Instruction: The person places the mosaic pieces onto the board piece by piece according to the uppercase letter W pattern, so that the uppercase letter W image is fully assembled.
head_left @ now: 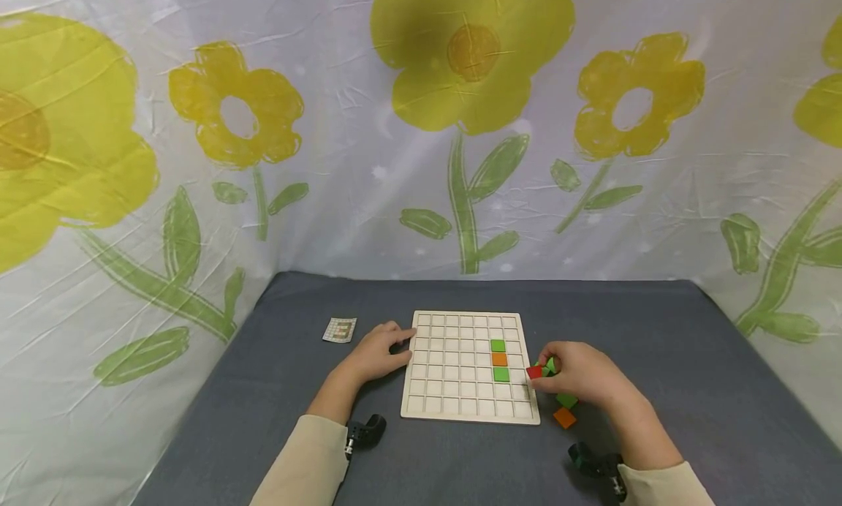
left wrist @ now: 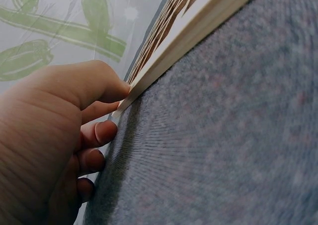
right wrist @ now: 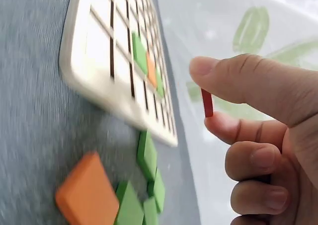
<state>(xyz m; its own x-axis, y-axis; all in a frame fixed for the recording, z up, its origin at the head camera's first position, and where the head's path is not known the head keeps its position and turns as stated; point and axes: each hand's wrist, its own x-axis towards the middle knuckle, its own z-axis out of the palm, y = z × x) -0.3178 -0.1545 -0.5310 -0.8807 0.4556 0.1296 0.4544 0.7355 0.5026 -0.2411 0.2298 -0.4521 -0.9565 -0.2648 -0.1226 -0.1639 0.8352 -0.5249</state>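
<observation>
A square wooden grid board [head_left: 454, 367] lies on the dark cloth. In its right part, a column holds two green tiles with an orange tile [head_left: 499, 359] between them. My left hand [head_left: 378, 354] touches the board's left edge with thumb and fingers; the left wrist view shows the thumb against the wooden rim. My right hand [head_left: 582, 374] pinches a red tile [right wrist: 207, 103] between thumb and index finger, beside the board's right edge. Below that hand lie loose green tiles [right wrist: 147, 155] and an orange tile [head_left: 564, 417], partly hidden by the hand in the head view.
A small card [head_left: 339, 330] with a printed grid lies left of the board. The grey cloth-covered table [head_left: 316, 294] reaches back to a curtain [head_left: 342, 162] with yellow flowers. A black wrist device [head_left: 367, 431] sits below the left hand, another by the right wrist.
</observation>
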